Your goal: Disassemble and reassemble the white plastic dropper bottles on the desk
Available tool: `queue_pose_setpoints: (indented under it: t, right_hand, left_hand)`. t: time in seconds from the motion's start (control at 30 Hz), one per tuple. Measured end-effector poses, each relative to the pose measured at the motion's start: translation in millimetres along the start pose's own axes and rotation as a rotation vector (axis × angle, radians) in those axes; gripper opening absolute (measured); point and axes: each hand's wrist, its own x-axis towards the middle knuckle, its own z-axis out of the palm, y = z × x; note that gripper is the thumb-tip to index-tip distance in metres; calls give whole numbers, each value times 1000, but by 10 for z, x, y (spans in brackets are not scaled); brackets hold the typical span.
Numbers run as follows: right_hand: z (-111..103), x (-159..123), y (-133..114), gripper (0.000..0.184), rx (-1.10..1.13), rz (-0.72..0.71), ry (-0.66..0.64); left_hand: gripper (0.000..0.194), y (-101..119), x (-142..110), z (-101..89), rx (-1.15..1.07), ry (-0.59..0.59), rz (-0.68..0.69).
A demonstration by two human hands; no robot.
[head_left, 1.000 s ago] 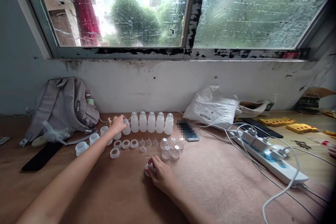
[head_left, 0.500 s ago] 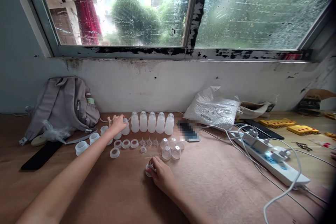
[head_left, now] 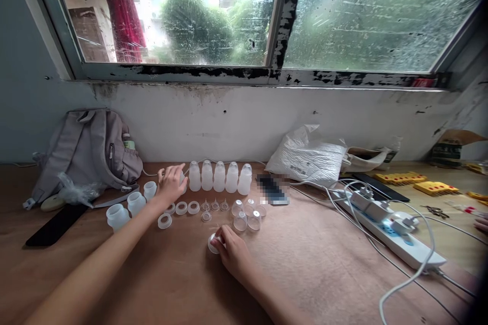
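Observation:
My left hand (head_left: 170, 184) reaches to the back of the table, fingers and thumb curled around a frosted baby bottle (head_left: 183, 181), largely hidden by the hand. Right of it stand several capped baby bottles (head_left: 219, 176) in a row. My right hand (head_left: 227, 245), nearer the front, pinches a bottle collar ring (head_left: 213, 244) resting on the table; the fingers cover its middle. Between the hands lie white collar rings (head_left: 182, 207), clear nipples (head_left: 215, 205) and domed clear caps (head_left: 240, 221). Open bottle bodies (head_left: 136, 203) stand left of my left forearm.
A grey backpack (head_left: 91, 152) leans on the wall at left, near a black flat object (head_left: 57, 226). A silver bag (head_left: 310, 155) and a phone (head_left: 273, 190) lie at the back. A power strip (head_left: 392, 233) with loose cables (head_left: 396, 284) occupies the right.
The fingers of my left hand have shifted over the bottle at the row's left end, covering more of it. My right hand stays almost in place at the ring. The view has moved slightly.

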Motion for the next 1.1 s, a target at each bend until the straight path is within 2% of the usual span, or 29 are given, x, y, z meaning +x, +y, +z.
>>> queue_pose_setpoints:
  t: [0.13, 0.23, 0.33, 0.43, 0.6, 0.8, 0.9, 1.1]
  right_hand:
    - [4, 8, 0, 12, 52, -19, 53]
    - [32, 4, 2, 15, 73, -43, 70]
    - [77, -14, 0, 15, 92, -77, 59]
    - [135, -33, -17, 18, 128, -85, 40]
    - [225, -33, -64, 29, 182, -28, 14]
    - [219, 6, -70, 34, 251, 55, 30]
    - [205, 49, -60, 30, 252, 97, 95]
    - [266, 213, 32, 12, 208, 179, 222]
  left_hand:
    - [32, 307, -634, -40, -211, -25, 199]
    - [40, 528, -1091, -34, -331, -142, 312]
    - [52, 648, -1333, -10, -405, -234, 352]
    - [53, 653, -1381, 9, -440, -269, 353]
    - [38, 588, -1357, -8, -484, -255, 313]
    - [29, 548, -1361, 5, -462, -229, 274]
    - [32, 481, -1351, 74, -371, -205, 218]
    - [32, 246, -1285, 207, -93, -90, 6]
